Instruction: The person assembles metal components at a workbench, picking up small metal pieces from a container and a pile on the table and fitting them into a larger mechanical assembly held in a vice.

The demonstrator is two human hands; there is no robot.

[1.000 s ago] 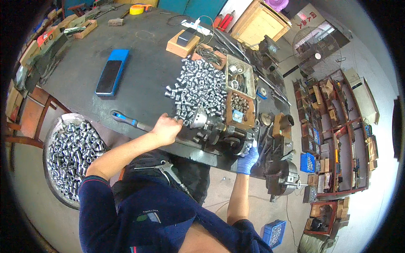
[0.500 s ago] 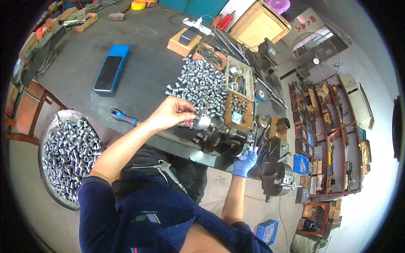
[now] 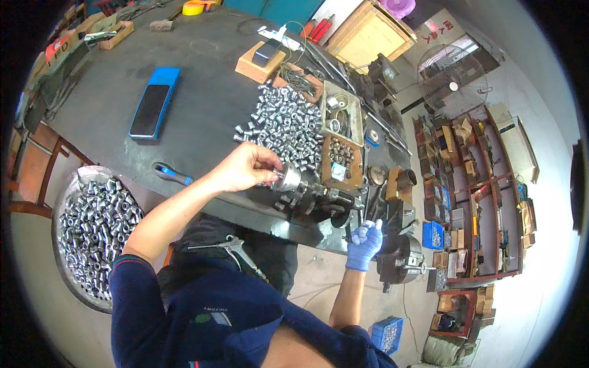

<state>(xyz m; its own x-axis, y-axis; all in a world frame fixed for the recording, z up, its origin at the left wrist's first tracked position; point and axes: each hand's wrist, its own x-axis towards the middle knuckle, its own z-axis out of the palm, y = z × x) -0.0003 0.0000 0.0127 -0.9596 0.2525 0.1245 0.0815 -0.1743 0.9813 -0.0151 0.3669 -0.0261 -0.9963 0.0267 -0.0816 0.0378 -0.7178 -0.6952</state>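
My bare left hand point(image 3: 253, 167) is closed in a pinch at the front of a round silver chuck point(image 3: 288, 178) on a small bench machine point(image 3: 325, 199). What its fingertips hold is mostly hidden; a small metal part seems to show there. At the machine's right end, by the bench edge, my right hand point(image 3: 365, 242) wears a blue glove with its fingers curled in. Whether it grips a handle cannot be made out. Behind the chuck lies a heap of shiny metal fittings point(image 3: 285, 119). A wooden box of darker fittings point(image 3: 342, 161) stands just beyond the machine.
A round metal tray point(image 3: 61, 257) heaped with fittings stands at left, below bench level. On the bench point(image 3: 202, 104) lie a blue-cased phone point(image 3: 153, 104) and a blue-and-black handle point(image 3: 173, 174). An air blow gun point(image 3: 236, 250) lies across my lap. A vise-like machine point(image 3: 402, 260) stands right.
My right hand has moved down and slightly right, away from the machine's end, with its fingers curled. My left hand stays at the chuck. The whole view has shifted slightly.
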